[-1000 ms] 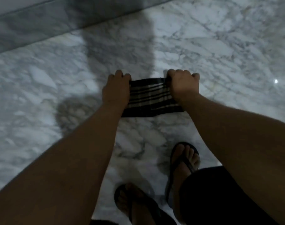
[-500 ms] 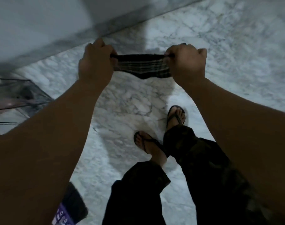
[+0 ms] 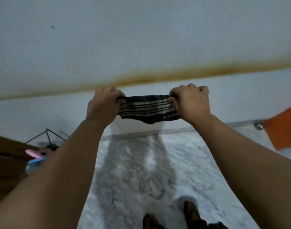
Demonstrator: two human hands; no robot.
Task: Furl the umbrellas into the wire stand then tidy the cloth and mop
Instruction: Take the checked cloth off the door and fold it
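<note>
Wooden panel (image 3: 4,161): brown, at the far left edge, partly behind the left forearm.
Wire stand (image 3: 47,136): thin black wires rising just beyond the panel, near the base of the wall; mostly hidden by the arm.
Umbrella handles (image 3: 34,157): a pink one and a pale blue one beside it, blurred, poking out below the wires.
Left hand (image 3: 103,103): raised in front of the wall, fingers curled tight round the left end of the cloth.
Cloth (image 3: 148,109): dark, with pale stripes running across, folded narrow and stretched level between the two hands, held in the air clear of the floor; its lower edge sags a little in the middle.
Right hand (image 3: 191,102): level with the left, clenched round the cloth's right end.
Wall (image 3: 141,38): pale, with a rusty brown stain running along it behind the hands.
Marble floor (image 3: 141,171): grey-veined, below the cloth.
Sandalled feet (image 3: 189,210): at the bottom edge.
Orange panel (image 3: 285,128): at the right edge, low on the wall.
</note>
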